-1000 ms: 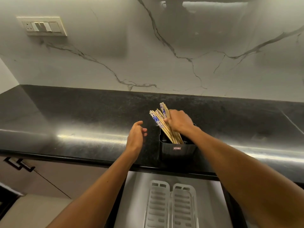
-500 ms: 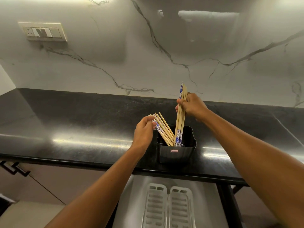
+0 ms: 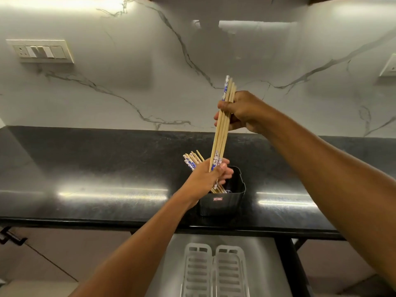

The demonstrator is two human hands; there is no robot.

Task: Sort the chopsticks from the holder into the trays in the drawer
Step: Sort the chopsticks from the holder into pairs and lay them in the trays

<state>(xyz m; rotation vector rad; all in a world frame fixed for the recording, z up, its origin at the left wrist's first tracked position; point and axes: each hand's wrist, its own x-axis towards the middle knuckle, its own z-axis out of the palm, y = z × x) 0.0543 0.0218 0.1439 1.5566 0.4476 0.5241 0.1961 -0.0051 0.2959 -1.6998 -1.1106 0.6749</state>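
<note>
A black square holder (image 3: 222,200) stands near the front edge of the dark counter. My right hand (image 3: 242,112) grips a bundle of wooden chopsticks (image 3: 221,133), some with blue-and-white ends, lifted clear above the holder and nearly upright. My left hand (image 3: 205,179) is closed around the lower ends of that same bundle, just over the holder's left rim. More chopsticks (image 3: 191,160) lean left out of the holder behind my left hand. Two white slotted trays (image 3: 214,273) lie side by side in the open drawer (image 3: 265,264) below.
The black counter (image 3: 96,172) runs the full width under a white marble wall. A switch plate (image 3: 40,51) sits on the wall at upper left, and a socket (image 3: 389,65) at the right edge. A cabinet handle (image 3: 10,236) shows at lower left.
My right hand has raised the chopstick bundle up out of the holder. My left hand has moved right and closed on the bundle's lower ends.
</note>
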